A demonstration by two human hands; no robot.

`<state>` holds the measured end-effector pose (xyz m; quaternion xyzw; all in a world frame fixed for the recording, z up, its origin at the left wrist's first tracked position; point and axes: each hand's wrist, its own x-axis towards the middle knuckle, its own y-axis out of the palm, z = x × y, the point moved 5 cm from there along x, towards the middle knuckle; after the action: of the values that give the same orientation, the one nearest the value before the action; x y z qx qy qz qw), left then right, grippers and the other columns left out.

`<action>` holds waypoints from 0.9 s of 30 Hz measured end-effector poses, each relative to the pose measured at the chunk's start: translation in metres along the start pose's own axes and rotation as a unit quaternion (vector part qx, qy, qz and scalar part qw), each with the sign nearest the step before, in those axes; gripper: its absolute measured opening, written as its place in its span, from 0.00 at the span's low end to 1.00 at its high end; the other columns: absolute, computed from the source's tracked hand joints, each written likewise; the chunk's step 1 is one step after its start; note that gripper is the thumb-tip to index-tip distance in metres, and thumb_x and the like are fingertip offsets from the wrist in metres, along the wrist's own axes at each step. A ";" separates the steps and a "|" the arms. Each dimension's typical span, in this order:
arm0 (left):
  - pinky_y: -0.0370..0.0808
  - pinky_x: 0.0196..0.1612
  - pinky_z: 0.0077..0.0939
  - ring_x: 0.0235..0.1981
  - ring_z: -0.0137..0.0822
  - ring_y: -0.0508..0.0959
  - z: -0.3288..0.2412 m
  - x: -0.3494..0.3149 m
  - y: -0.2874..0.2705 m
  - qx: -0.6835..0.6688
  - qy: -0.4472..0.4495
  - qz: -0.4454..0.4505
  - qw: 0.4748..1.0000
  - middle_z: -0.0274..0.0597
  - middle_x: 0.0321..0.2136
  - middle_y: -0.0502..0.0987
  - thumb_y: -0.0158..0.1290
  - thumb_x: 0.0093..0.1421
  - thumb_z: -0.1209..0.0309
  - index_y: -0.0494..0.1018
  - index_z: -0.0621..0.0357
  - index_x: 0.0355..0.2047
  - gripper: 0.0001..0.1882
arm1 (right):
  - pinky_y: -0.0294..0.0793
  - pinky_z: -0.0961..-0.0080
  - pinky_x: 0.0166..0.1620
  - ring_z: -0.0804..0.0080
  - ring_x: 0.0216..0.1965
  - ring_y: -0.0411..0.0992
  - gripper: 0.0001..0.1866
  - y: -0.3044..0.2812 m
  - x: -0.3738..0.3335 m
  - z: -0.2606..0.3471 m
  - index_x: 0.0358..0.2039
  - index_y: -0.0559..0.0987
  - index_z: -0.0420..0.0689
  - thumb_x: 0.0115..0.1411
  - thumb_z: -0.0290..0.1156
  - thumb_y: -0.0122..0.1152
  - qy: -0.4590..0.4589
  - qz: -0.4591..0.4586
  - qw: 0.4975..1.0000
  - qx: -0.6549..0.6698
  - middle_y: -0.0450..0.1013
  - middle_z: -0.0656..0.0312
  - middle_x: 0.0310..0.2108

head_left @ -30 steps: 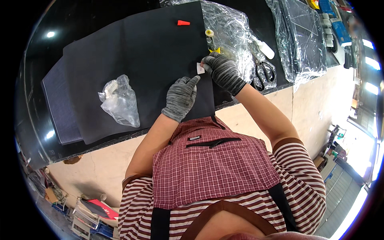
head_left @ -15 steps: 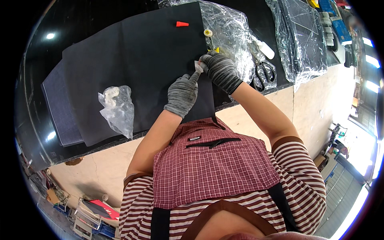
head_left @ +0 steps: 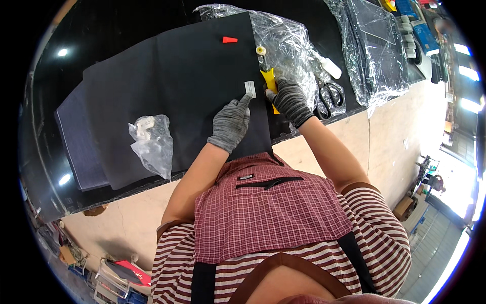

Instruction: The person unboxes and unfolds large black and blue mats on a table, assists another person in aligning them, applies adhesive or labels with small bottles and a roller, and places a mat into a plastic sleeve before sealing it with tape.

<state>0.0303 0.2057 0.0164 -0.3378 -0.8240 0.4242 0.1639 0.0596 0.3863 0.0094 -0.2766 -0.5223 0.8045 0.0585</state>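
Note:
My left hand (head_left: 230,123), in a grey knit glove, reaches its index finger out to the lower edge of a small white label (head_left: 250,89). The label lies flat near the right edge of a large black sheet (head_left: 197,76). Just right of that edge, my gloved right hand (head_left: 291,101) grips a long yellow tool (head_left: 269,80) with a notched upper end. Its exact kind I cannot make out, since my fingers cover part of it. A crumpled clear plastic bag (head_left: 154,144) with something whitish inside rests on the sheet, left of my left hand.
A red cone-shaped cap (head_left: 230,39) sits on the sheet's upper part, a small yellowish roll (head_left: 260,50) beside its edge. Clear plastic film (head_left: 283,38), black-handled scissors (head_left: 330,99) and a white bottle (head_left: 330,68) lie right. Wrapped dark sheets (head_left: 377,50) are farther right.
My right hand has left the label, moved right and slightly down, and taken hold of the yellow tool. The label now lies flat under my left fingertip.

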 end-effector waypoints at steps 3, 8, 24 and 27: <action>0.74 0.36 0.33 0.32 0.41 0.75 -0.004 -0.014 -0.036 -0.042 0.038 -0.059 0.997 0.43 0.32 0.73 0.50 0.56 0.71 0.71 0.54 0.47 0.17 | 0.71 0.62 0.36 0.51 0.30 0.73 0.17 -0.006 -0.007 -0.004 0.36 0.72 0.38 0.52 0.37 0.61 -0.027 -0.111 0.984 0.137 0.73 0.47 0.28; 0.60 0.56 0.39 0.52 0.40 0.68 0.032 -0.058 -0.139 0.164 0.040 -0.163 0.972 0.38 0.44 0.73 0.53 0.54 0.68 0.72 0.51 0.47 0.18 | 0.73 0.72 0.34 0.66 0.30 0.71 0.17 -0.030 -0.042 0.002 0.47 0.66 0.38 0.60 0.32 0.52 -0.071 -0.137 0.940 0.304 0.73 0.56 0.33; 0.45 0.61 0.55 0.66 0.47 0.43 0.185 -0.115 -0.096 0.221 -0.216 -0.052 0.950 0.43 0.63 0.49 0.54 0.50 0.51 0.52 0.47 0.61 0.40 | 0.70 0.57 0.33 0.49 0.29 0.70 0.24 0.000 -0.067 0.051 0.55 0.63 0.39 0.56 0.28 0.46 -0.038 -0.048 0.997 0.043 0.71 0.46 0.27; 0.43 0.61 0.55 0.66 0.45 0.43 0.186 -0.115 -0.095 0.220 -0.215 -0.060 0.950 0.42 0.63 0.49 0.53 0.50 0.50 0.52 0.46 0.61 0.40 | 0.69 0.62 0.35 0.53 0.30 0.70 0.26 -0.005 -0.079 0.056 0.57 0.61 0.41 0.56 0.29 0.49 -0.059 -0.080 0.995 -0.029 0.70 0.48 0.28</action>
<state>-0.0305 -0.0224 -0.0139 -0.1443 -0.7447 0.6468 0.0784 0.0967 0.3125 0.0611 -0.1876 -0.5685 0.7966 0.0837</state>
